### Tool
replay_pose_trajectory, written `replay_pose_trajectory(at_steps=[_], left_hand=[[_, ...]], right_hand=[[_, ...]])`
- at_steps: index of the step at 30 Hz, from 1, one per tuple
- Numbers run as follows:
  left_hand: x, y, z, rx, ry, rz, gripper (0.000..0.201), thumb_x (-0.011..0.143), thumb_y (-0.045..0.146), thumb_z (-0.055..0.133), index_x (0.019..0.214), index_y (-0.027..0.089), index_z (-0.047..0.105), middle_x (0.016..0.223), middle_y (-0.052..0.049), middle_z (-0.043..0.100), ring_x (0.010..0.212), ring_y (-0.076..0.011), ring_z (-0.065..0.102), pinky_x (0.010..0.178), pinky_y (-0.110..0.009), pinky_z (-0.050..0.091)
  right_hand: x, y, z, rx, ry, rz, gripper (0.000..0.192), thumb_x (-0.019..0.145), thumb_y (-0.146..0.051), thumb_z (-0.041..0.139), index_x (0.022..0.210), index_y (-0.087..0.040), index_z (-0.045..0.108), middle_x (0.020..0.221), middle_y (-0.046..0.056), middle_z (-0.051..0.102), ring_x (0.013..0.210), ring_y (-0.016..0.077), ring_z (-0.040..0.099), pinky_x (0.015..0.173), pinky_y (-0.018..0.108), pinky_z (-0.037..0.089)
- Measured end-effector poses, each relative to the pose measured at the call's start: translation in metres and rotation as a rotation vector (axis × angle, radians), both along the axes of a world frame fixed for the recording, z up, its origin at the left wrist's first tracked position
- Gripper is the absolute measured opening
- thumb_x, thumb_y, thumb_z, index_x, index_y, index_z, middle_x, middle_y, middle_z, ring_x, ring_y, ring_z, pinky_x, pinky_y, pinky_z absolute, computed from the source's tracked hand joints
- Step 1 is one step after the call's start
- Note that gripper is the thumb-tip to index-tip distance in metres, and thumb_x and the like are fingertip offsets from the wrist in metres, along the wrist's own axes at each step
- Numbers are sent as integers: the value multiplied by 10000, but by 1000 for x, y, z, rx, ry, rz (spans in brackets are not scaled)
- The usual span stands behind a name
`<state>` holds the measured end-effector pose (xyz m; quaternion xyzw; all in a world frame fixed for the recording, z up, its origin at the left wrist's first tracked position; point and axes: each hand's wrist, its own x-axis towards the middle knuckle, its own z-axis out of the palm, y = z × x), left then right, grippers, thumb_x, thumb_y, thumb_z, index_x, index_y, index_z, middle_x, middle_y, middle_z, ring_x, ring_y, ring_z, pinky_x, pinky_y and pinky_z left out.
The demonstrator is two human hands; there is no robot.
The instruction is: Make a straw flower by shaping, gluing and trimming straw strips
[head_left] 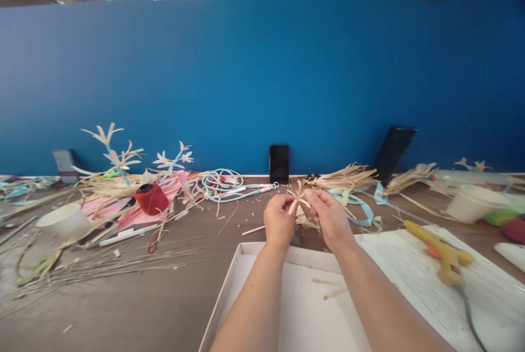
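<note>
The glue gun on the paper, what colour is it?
Yellow with an orange trigger, glue gun, head view.

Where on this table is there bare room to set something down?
Bare brown table between the thin sticks and the white tray. Tray floor is mostly bare too. Crowded: left around the red spool, and right by the glue gun.

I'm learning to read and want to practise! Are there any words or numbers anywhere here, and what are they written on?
None can be read.
Printed sheet under the yellow glue gun: rows of text, too small and blurred to read.
Phone against the blue wall: screen dark, no writing.
Red spool and white cup: no label shows.
Left hand and right hand hold a straw flower: no writing.
</note>
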<state>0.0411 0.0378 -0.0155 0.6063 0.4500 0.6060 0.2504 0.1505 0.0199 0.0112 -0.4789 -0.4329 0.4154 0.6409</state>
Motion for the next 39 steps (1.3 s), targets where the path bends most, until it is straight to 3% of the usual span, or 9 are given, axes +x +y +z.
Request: replay_pose_trajectory(at_steps=[20,39], left_hand=[[2,-4,5,-33,-13,-56,153,754,320,607,733,174,646,717,2,621,677,-116,552,656,-230,420],[3,-2,2,-77,-57,-95,152,735,324,624,743,175,652,737,-2,642,682,-116,553,664,-229,425]], right_hand=[[1,1,2,-34,23,-14,292,636,-418,695,758,-172,596,434,-40,517,390,78,391,377,188,248],[3,1,3,-34,-14,-42,239,646,-376,685,738,-168,613,586,3,597,474,100,476,391,192,290]])
